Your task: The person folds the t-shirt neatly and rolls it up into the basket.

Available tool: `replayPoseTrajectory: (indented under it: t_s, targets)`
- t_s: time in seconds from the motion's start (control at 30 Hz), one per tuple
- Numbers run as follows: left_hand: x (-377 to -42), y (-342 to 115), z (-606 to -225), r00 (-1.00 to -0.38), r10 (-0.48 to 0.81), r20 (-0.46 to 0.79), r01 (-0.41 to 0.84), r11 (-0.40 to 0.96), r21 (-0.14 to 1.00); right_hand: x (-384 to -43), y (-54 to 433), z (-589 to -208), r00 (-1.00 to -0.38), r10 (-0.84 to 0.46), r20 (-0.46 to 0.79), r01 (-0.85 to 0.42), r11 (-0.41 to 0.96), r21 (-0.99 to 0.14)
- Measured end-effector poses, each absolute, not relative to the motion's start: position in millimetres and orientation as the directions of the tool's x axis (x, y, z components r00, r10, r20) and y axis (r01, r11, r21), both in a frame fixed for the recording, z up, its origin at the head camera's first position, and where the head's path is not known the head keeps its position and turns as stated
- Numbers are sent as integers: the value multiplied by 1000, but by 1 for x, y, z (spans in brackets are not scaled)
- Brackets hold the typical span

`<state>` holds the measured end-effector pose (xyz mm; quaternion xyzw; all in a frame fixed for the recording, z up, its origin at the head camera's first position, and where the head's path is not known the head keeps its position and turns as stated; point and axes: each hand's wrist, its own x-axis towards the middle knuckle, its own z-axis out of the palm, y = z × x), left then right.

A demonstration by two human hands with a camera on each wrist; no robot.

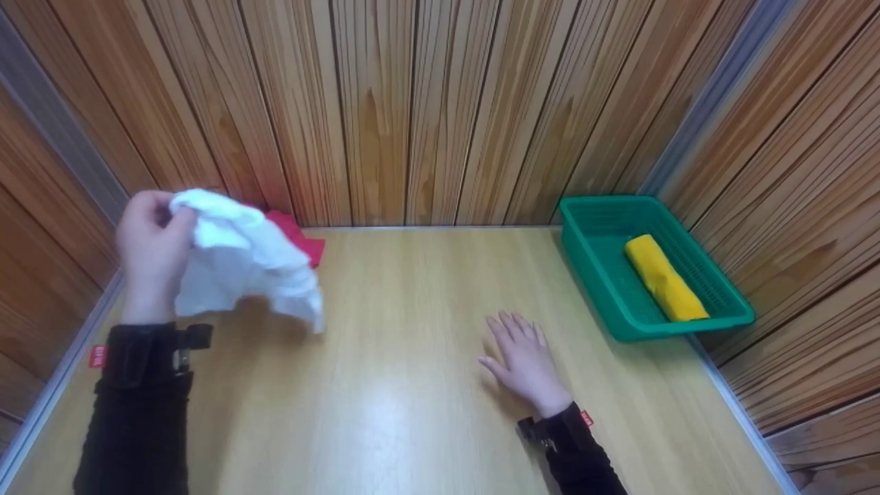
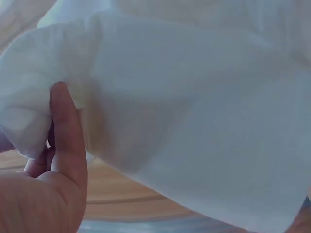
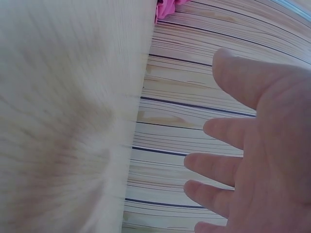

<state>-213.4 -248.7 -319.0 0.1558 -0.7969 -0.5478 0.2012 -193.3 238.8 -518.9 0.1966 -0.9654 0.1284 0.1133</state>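
The white cloth (image 1: 240, 254) is held up above the table (image 1: 399, 330) by the left hand (image 1: 152, 251), one gathered edge being pinched between thumb and fingers. The right hand (image 1: 522, 357) is kept well apart, palm down, with nothing held and the fingers spread; whether the table is touched by it cannot be told.

The step in hand is judged to be the handling of the cloth by one edge, with no spreading or folding yet done. For the next move, a lower position of the cloth and a hold on its loose edge by the right hand are judged to be called for.

The cloth is found thin and soft, bunched at the pinch and draped loosely towards the right hand, its lower edge uneven. Beyond the left hand, a red cloth (image 1: 295, 237) is partly covered from view. To the right of the right hand, a yellow roll (image 1: 663, 278) is contained in a green basket (image 1: 595, 292).
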Motion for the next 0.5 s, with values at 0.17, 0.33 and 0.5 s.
replayPoseTrajectory:
  t_s: [0.17,0.33,0.5]
  targets:
    - [-222,-212,-314,-902,-375,213,97,305,947,-194,241,-517,-889,-346,300,-414,888,-201]
    - [-229,-179,-310,-915,-284,288,185,340,922,-195,239,-515,-890,-344,298,-413,886,-210]
    - [-234,-151,-307,-912,-232,339,261,311,914,-197,237,-513,-893,-335,299,-404,891,-208]
